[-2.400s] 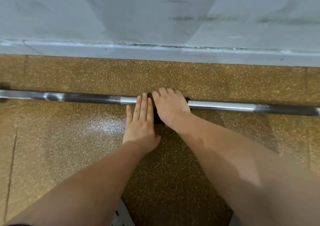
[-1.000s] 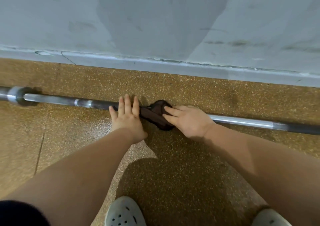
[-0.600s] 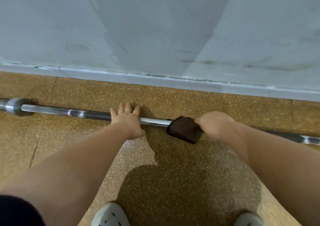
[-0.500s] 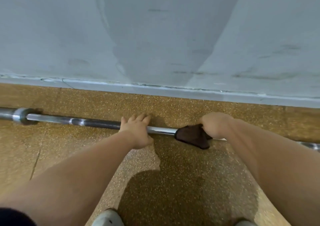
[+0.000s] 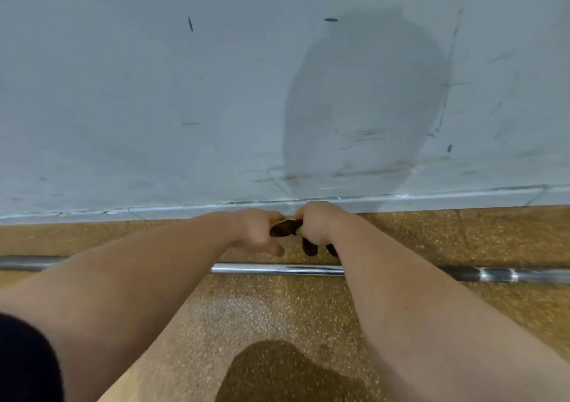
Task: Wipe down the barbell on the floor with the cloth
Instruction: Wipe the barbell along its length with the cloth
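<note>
The barbell [image 5: 277, 269] lies flat on the speckled floor [image 5: 277, 312], parallel to the wall [image 5: 154, 93]. Its chrome shaft is exposed between the two forearms.

Neither hand steadies the bar, so it is judged likely to roll when wiping pressure is applied. The brown cloth [image 5: 282, 228] is bunched. If it is reapplied in this state, only a narrow strip of the shaft may be cleaned and the underside missed. The loose ends hanging below may drag on the floor and carry grit onto the bar.

The cloth is held clear of the bar, above and beyond it towards the wall. One end is pinched by the curled fingers of the left hand [image 5: 257, 232]. The other end is clenched in the right hand [image 5: 314, 221]. Both hands are set close together, well apart from the shaft.
</note>
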